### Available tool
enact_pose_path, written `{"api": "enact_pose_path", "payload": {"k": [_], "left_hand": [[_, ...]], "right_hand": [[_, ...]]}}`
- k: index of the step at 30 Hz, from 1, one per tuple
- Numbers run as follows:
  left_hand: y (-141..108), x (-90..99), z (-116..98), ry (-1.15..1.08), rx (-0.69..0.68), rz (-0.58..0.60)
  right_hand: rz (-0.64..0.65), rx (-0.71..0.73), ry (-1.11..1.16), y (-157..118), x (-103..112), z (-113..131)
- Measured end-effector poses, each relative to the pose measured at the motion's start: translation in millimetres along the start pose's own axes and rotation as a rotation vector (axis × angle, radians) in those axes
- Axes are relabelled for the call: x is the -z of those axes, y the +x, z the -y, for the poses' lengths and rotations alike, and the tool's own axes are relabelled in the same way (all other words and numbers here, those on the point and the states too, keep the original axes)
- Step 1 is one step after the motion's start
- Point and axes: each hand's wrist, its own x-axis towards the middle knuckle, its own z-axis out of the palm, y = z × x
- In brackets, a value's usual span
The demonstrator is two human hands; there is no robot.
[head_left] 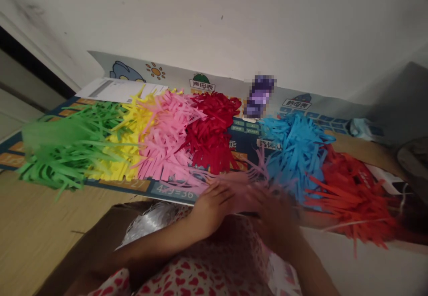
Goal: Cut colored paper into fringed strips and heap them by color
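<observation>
A row of multicoloured fringed paper bunches [209, 135] is laid across a printed chart [170, 190]. At lower centre, a pink fringed paper strip [242, 198] lies crosswise, its fringe pointing toward the frame's top, gripped by the left hand [212, 207]; the blurred right hand's [276, 218] state cannot be told.

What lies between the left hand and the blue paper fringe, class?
The blurred right hand and the pink paper strips it touches lie between the left hand and the blue paper fringe.
</observation>
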Motion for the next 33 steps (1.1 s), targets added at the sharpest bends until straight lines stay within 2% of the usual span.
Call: {"api": "enact_pose_path", "payload": {"k": [4, 8, 10, 12, 14, 16, 19, 21, 25, 28, 33], "left_hand": [[-5.1, 10.6, 15.4, 0.059, 0.056, -0.010], [-11.8, 48.9, 38.0, 0.209, 0.194, -0.025], [-10.2, 69.7, 33.1, 0.278, 0.252, -0.020], [-3.9, 81.3, 15.0, 0.259, 0.208, 0.024], [5.9, 78.4, -7.1, 0.128, 0.061, 0.121], [15.9, 62.9, -21.9, 0.032, -0.010, 0.203], [22.1, 36.0, -20.8, 0.037, 0.079, 0.209], [18.5, 28.9, -10.5, 0.019, 0.136, 0.190], [9.5, 41.3, 6.9, -0.052, 0.255, 0.088], [14.2, 49.6, 12.5, -0.071, 0.373, 0.068], [34.1, 42.6, 19.0, 0.073, 0.530, 0.079]], "right_hand": [[-0.097, 0.021, 0.148, 10.1, -22.1, 4.6], [-0.124, -0.019, 0.162, 8.6, -26.0, -5.3], [-0.125, -0.014, 0.144, 8.4, -24.2, -5.0], [-0.112, -0.011, 0.138, 10.1, -22.4, -2.1], [-0.087, -0.012, 0.150, 12.8, -21.0, 0.4], [-0.044, -0.008, 0.171, 14.9, -20.0, 0.7], [0.028, -0.010, 0.218, 14.3, -19.8, -4.5], [0.052, -0.029, 0.278, 11.3, -20.7, -10.9], [0.080, -0.144, 0.429, 8.9, -21.5, -23.1], [0.105, -0.277, 0.441, 19.6, -19.8, -28.1], [0.248, -0.496, 0.367, 52.0, -19.7, -36.1]]}}
